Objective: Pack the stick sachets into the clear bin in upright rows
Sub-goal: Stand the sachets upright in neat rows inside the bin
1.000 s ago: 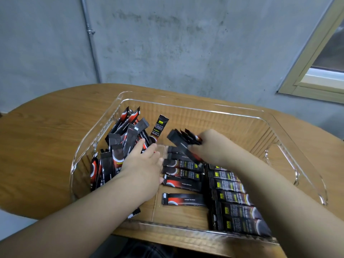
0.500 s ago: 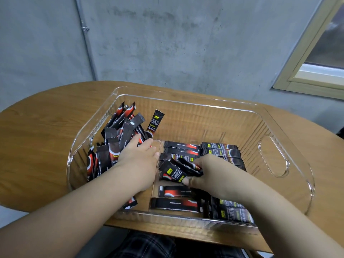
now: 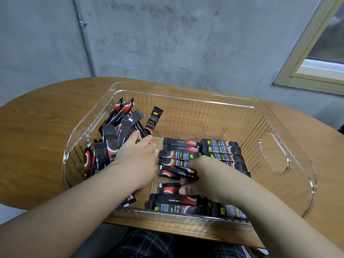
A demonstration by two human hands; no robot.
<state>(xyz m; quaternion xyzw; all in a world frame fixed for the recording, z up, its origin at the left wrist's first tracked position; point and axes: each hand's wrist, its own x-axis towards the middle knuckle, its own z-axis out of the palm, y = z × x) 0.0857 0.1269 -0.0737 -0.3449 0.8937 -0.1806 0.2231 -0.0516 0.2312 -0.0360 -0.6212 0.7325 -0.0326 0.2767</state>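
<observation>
A clear plastic bin (image 3: 290,198) stands on the wooden table. Several black-and-red stick sachets (image 3: 119,133) lean upright against its left wall. My left hand (image 3: 136,157) presses flat against them with straight fingers. More sachets lie flat in two columns on the bin floor (image 3: 219,151). My right hand (image 3: 204,177) is low in the bin's middle, fingers curled round a few flat sachets (image 3: 176,172), thumb touching another sachet (image 3: 169,189) below.
The oval wooden table (image 3: 37,146) ends close to my body; its far edge meets a grey concrete wall. The bin has a cut-out handle (image 3: 273,153) on its right side. A window frame (image 3: 307,71) is at the upper right.
My right hand came down from above the bin's middle with the sachets it holds and now sits lower, among the flat sachets. My left hand stayed against the upright sachets.
</observation>
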